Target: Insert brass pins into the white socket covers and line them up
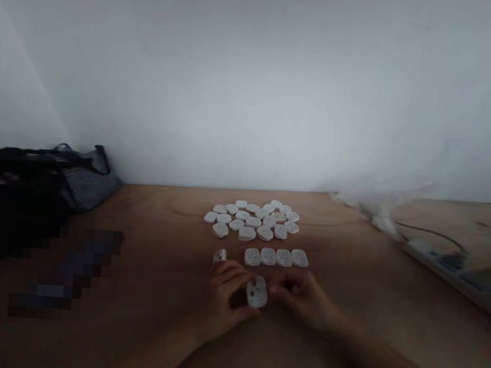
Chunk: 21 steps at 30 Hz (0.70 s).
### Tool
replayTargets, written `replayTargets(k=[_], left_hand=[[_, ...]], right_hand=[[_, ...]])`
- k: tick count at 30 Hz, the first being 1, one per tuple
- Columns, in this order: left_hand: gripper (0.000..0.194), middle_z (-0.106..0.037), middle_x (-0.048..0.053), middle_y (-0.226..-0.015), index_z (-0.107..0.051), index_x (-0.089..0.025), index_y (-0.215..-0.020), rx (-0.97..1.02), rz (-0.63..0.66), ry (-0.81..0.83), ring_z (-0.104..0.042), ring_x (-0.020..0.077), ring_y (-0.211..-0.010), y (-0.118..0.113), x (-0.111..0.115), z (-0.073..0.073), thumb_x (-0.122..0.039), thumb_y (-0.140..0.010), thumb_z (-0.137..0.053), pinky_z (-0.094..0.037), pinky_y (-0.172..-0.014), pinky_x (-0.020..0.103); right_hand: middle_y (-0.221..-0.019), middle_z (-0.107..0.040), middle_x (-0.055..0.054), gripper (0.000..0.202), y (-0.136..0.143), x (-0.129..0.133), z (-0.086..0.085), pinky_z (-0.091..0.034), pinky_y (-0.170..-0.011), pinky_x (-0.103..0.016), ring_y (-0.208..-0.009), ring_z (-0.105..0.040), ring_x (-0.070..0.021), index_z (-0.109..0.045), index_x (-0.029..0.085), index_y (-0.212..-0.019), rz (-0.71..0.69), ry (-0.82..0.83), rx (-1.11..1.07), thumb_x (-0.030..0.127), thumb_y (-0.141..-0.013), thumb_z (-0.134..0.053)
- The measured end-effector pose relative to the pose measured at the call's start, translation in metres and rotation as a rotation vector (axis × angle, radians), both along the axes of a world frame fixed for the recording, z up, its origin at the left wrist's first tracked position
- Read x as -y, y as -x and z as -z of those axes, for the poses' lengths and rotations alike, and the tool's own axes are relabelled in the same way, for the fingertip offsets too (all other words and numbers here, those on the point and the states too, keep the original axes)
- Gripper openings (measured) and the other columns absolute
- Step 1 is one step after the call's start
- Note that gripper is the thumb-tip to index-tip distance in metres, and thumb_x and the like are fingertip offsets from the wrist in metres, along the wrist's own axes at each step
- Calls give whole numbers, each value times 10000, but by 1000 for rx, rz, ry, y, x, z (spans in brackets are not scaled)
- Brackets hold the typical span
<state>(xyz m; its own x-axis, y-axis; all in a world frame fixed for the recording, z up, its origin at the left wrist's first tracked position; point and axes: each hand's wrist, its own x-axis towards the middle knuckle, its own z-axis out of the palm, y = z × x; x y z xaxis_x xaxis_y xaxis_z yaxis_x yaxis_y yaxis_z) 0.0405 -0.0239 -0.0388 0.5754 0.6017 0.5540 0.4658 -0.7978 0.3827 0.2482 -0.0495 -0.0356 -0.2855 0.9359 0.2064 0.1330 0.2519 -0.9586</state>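
Note:
My left hand point(227, 297) grips a white socket piece point(256, 292) between thumb and fingers, tilted so its face with dark round holes shows. Right beside that piece is my right hand point(300, 295), thumb and fingers pinched together; whatever they hold, if anything, is too small to make out. Just past my left fingertips a second white socket piece point(220, 255) stands on edge; I cannot tell whether the hand touches it. Beyond my hands, several like pieces form a short row point(275, 257) with their faces up.
Farther back lies a loose group of white pieces point(253, 222) on the wooden table point(158, 245). At left are a dark striped bag point(86, 179) and a blurred-out object point(70, 269). A power strip point(444, 267) with cables and clear plastic wrapping point(381, 210) lie at right. A wall rises behind.

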Motion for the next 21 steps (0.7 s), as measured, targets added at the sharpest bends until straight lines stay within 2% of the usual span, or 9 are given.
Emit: replayTargets(k=[4,15,21], left_hand=[[456,-680,51,-949,-620,-201,-1033,-13,2,-15,-530,255,-936,-1,2,-3,-462,-676,-732,-408,-853,393],[429,-684,39,-918,-632,-207,-1004,-23,-2,-61,-543,243,-894,-4,6,-9,-504,-700,-688,-388,-823,382],[426,-683,50,-901,-634,-194,-978,-21,7,-70,-544,252,-889,-4,7,-7,-517,-703,-675,-380,-823,394]], right_hand=[[-637,-600,-11,289,3,-1,4,-396,-569,-239,-600,-510,-125,-614,147,-681,-52,18,-3,423,-762,-632],[-631,-598,-1,308,5,-2,9,-392,-563,-236,-590,-511,-122,-618,151,-680,-65,10,17,449,-758,-637],[-638,-571,15,282,5,-2,8,-381,-527,-210,-570,-485,-103,-609,150,-773,20,16,49,406,-703,-704]])
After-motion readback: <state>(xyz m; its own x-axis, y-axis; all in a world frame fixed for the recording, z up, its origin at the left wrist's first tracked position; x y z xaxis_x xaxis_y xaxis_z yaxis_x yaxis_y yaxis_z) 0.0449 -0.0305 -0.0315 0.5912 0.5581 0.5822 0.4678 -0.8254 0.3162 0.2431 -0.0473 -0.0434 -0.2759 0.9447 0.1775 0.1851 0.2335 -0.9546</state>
